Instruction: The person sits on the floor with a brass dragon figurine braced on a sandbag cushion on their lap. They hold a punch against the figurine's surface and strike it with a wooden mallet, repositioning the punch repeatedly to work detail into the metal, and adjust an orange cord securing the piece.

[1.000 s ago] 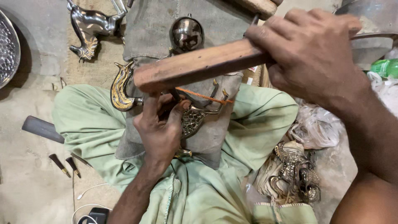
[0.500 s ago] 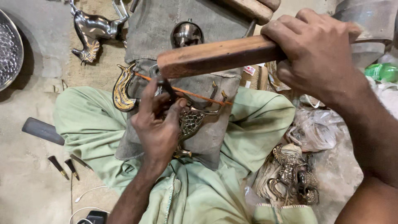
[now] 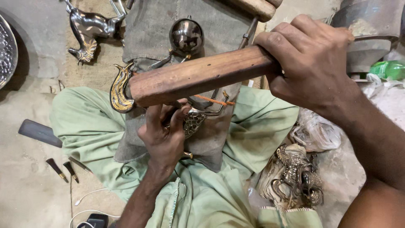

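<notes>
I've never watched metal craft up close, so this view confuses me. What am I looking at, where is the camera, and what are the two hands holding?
The camera sits on the worker's head and looks down at the lap, clothed in pale green. The right hand grips a thick wooden block, held level above the work. The left hand steadies a brass bird-shaped piece on a grey cloth over the knees. Also on the cloth is a round dark metal ball. On the floor lie a silvery animal figure, small chisels, and more brass figures on the right.
</notes>
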